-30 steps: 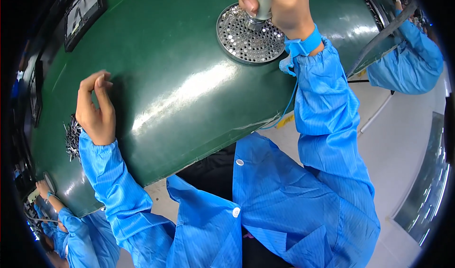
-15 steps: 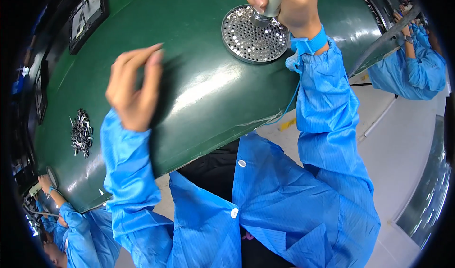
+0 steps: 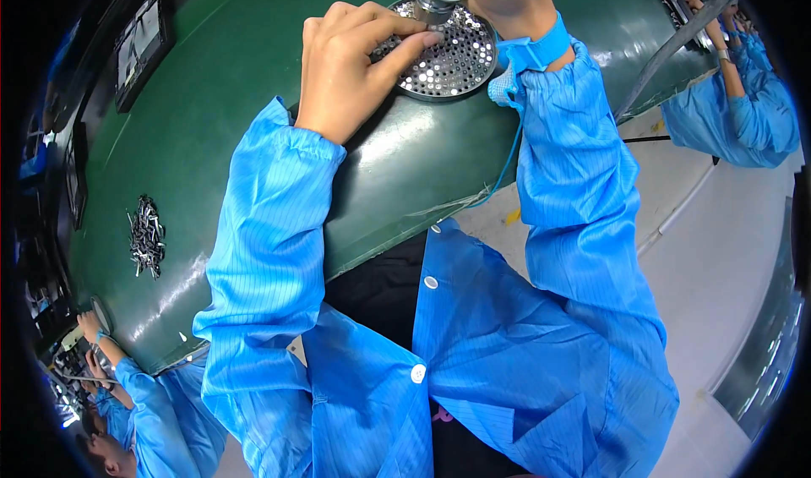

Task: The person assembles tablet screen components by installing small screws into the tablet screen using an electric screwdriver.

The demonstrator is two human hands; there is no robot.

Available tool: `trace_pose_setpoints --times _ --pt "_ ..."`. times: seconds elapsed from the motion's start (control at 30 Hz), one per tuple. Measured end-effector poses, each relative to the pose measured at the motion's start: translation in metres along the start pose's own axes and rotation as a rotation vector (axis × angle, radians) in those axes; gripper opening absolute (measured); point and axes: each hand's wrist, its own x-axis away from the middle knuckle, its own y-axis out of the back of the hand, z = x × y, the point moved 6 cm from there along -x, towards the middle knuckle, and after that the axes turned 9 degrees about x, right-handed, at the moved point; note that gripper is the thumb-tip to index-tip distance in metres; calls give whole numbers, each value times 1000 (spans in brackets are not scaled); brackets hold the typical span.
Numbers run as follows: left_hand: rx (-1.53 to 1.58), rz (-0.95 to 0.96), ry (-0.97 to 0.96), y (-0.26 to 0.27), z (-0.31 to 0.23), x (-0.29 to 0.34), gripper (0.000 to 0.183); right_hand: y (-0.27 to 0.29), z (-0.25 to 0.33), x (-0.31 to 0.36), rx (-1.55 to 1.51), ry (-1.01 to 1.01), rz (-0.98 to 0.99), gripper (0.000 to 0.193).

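A round metal dish (image 3: 452, 68) with many small holes or shiny pieces across its face is at the top centre, on the green tabletop. My right hand (image 3: 507, 0) is closed round a pale grey cylindrical tool with a metal collar (image 3: 434, 6), held over the dish's far part. Thumb and forefinger of my left hand (image 3: 355, 64) come together over the dish, close by the collar. Anything between those fingertips is too small to make out. The top edge of the picture cuts off part of my right hand and the tool.
A pile of small black and silver parts (image 3: 147, 237) lies on the green table (image 3: 253, 21) at left. Dark-framed panels (image 3: 144, 47) stand along the far left side. Co-workers in blue sleeves sit at lower left and far right. A blue cord (image 3: 509, 161) hangs from my right wrist strap.
My left hand has moved right and away from me, from above bare table to the dish, its fingertips closing together. The dish, tool and right hand appear slightly farther up and left.
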Motion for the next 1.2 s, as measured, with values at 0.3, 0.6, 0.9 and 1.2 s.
trace_pose_setpoints --times 0.3,0.6,0.9,1.2 --pt "24 55 27 -3 2 4 10 12 4 -2 115 68 -9 17" --pt "83 45 122 -3 7 5 18 22 7 0 149 55 -41 20" --pt "46 36 70 2 0 3 23 22 8 0 163 112 -12 21" --pt "-215 52 -79 9 -24 10 27 22 5 -1 165 45 22 15"
